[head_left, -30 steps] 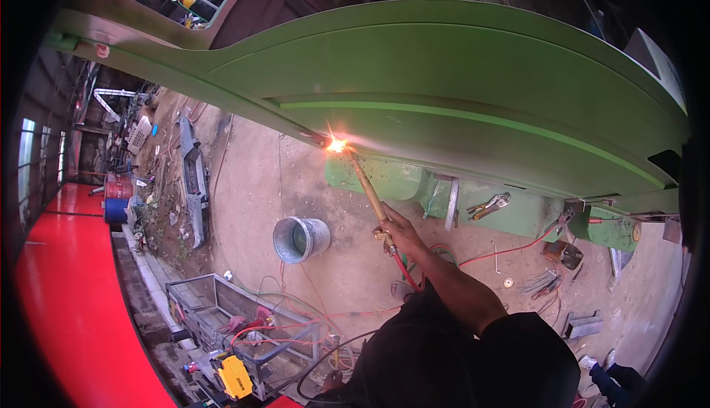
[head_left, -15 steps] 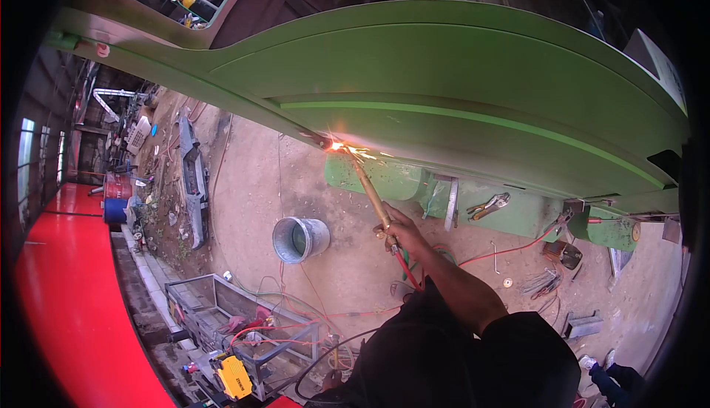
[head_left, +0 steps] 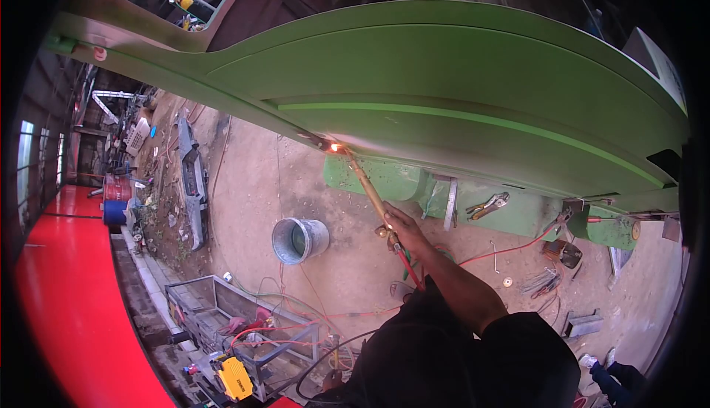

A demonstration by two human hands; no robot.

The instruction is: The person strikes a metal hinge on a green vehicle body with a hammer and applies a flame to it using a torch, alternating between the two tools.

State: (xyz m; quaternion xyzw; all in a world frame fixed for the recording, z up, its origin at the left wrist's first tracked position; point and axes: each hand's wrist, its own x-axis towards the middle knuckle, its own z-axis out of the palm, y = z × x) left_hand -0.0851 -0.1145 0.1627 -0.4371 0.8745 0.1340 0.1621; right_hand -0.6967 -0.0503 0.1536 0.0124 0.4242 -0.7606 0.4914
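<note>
My right hand (head_left: 403, 230) is closed round the brass handle of a gas torch (head_left: 367, 190), with a red hose (head_left: 412, 270) running back from it. The torch tip touches or nearly touches the lower edge of a large green metal panel (head_left: 473, 75), where a small orange-white glow shows. Around the glow the paint looks dark and scorched. Low in the view, my left hand (head_left: 332, 380) is partly hidden by my dark clothing, beside a brass-coloured fitting; its fingers are too unclear to read.
A metal bucket (head_left: 301, 240) stands on the floor. Locking pliers (head_left: 489, 206) lie on a green sheet under the panel. A metal frame (head_left: 244, 312), a yellow case (head_left: 235, 377), hoses and a long bumper-like part (head_left: 194, 186) are at left. Another person's shoes (head_left: 588, 361) show lower right.
The spray of bright sparks at the torch tip has died down to a small glow. My right hand and the torch are in nearly the same place.
</note>
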